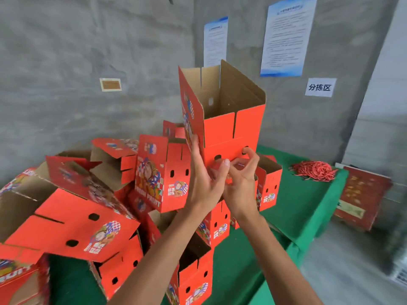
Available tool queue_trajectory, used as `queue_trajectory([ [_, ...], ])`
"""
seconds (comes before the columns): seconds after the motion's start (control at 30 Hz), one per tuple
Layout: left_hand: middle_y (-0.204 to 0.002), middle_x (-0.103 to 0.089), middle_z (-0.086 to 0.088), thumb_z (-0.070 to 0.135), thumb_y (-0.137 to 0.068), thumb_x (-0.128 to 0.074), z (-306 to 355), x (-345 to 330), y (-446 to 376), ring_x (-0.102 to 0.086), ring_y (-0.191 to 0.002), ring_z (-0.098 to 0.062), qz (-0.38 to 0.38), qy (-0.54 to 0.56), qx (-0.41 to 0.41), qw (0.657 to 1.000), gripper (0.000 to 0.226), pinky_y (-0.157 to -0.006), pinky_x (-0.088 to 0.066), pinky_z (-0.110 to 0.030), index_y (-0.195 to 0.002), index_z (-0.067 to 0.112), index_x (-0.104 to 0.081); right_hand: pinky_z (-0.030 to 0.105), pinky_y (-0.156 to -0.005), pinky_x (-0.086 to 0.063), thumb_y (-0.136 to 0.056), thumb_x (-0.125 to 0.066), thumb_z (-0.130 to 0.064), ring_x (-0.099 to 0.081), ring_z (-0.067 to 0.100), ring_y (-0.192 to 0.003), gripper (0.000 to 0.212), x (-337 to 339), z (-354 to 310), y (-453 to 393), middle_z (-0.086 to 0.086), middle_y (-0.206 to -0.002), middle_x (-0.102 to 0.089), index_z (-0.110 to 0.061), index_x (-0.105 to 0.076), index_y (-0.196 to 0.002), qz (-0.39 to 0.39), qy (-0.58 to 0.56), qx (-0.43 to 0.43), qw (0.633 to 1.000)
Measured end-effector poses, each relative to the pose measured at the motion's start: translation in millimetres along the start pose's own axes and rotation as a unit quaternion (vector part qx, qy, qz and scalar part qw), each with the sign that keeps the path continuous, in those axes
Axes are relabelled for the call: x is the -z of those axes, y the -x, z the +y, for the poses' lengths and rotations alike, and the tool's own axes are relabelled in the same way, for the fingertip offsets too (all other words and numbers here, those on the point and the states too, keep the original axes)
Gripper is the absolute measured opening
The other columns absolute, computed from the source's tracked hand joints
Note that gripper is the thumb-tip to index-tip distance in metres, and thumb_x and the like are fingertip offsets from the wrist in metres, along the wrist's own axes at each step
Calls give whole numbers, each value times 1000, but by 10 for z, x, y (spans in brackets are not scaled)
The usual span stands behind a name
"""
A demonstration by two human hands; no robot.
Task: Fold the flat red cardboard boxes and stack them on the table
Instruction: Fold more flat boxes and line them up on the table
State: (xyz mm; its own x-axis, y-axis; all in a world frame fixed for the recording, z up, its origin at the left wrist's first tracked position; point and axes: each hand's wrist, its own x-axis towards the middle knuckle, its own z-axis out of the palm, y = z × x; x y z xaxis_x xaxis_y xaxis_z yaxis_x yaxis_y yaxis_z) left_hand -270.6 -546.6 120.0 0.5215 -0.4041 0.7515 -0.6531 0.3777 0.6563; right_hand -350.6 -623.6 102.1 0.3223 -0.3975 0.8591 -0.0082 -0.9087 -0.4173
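Both hands met at an upright open red box (231,128): left hand (204,181) flat against it, right hand (240,183) pinching its wall. Folded boxes (72,221) crowded the green counter (286,216) toward nine o'clock.

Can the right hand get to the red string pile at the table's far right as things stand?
Probably not yet: the right hand is busy at the raised box. The path to the string pile looks open over bare green table.
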Motion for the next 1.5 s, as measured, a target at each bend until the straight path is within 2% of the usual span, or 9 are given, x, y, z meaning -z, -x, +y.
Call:
queue_trajectory([
  [0.2,-168,-27,-9,34,-96,-66,-441,-453,-153,-31,-154,-22,-60,-59,57,995,93,-122,-33,-50,-165,15,-6,-5,-94,-24,-96,-67,-11,-39,-5,-111,14,-249,663,42,6,-147,-26,-16,-78,-105,-6,6,-91,996],
  [0.33,-168,-29,-8,26,-99,-67,-500,-564,-190,-31,-155,-24,-103,-67,70,990,91,-122,-33,-50,-166,19,-6,14,-87,-38,-89,-66,-2,-40,5,-106,28,-249,776,119,13,-144,-28,-16,-77,-110,42,31,-91,994],
  [0.53,-171,-22,-3,24,-101,-64,-625,-695,-187,-22,-158,-19,-101,-81,47,990,84,-124,-29,-47,-166,18,-10,0,-85,-35,-95,-63,-7,-46,4,-103,24,-290,925,117,6,-138,-32,-17,-73,-115,73,-2,-136,988],
  [0.73,-172,-16,-2,21,-103,-61,-1107,-562,-264,-14,-159,-15,-72,-121,155,978,81,-128,-20,-45,-166,17,-11,14,-69,-47,-96,-67,-20,-58,0,-87,32,-740,1099,89,-28,-113,-52,-34,-57,-122,7,-16,-162,987],
  [0.87,-172,-19,2,29,-104,-57,-1374,-345,-274,-25,-155,-15,-119,-159,228,953,84,-126,-25,-36,-166,29,0,32,-93,-51,-97,-66,-3,-57,30,-110,25,-937,1187,239,16,-144,-32,-10,-74,-119,-120,-12,-150,981],
  [1.03,-170,-25,8,29,-105,-56,-1510,-110,-254,-38,-149,-18,-112,-130,296,940,86,-117,-37,-40,-163,46,5,29,-116,-33,-104,-61,-18,-25,19,-154,52,-886,1170,288,12,-172,-3,-23,-48,-153,-279,-44,-150,947],
  [1.13,-171,-21,6,35,-105,-56,-1480,16,-247,-30,-154,-21,-121,-123,319,932,83,-123,-33,-45,-163,43,2,39,-105,-47,-104,-55,-17,-46,30,-142,40,-859,1084,254,16,-164,-33,-14,-58,-144,-273,34,-160,948],
  [1.23,-169,-28,4,38,-105,-55,-1386,189,-168,-33,-153,-20,-154,-210,299,918,73,-122,-35,-46,-165,35,-14,42,-82,-55,-104,-54,-17,-65,35,-109,27,-814,886,288,13,-123,-66,-7,-70,-123,-160,66,-185,967],
  [1.5,-118,-71,5,38,-98,-55,-544,1532,147,-62,-118,-19,-92,-588,48,802,30,-117,-32,-45,-116,21,-72,43,-82,-56,-101,-63,-26,-66,26,-108,26,-1078,-257,415,0,-117,-68,-17,-69,-124,-131,-48,-65,988],
])
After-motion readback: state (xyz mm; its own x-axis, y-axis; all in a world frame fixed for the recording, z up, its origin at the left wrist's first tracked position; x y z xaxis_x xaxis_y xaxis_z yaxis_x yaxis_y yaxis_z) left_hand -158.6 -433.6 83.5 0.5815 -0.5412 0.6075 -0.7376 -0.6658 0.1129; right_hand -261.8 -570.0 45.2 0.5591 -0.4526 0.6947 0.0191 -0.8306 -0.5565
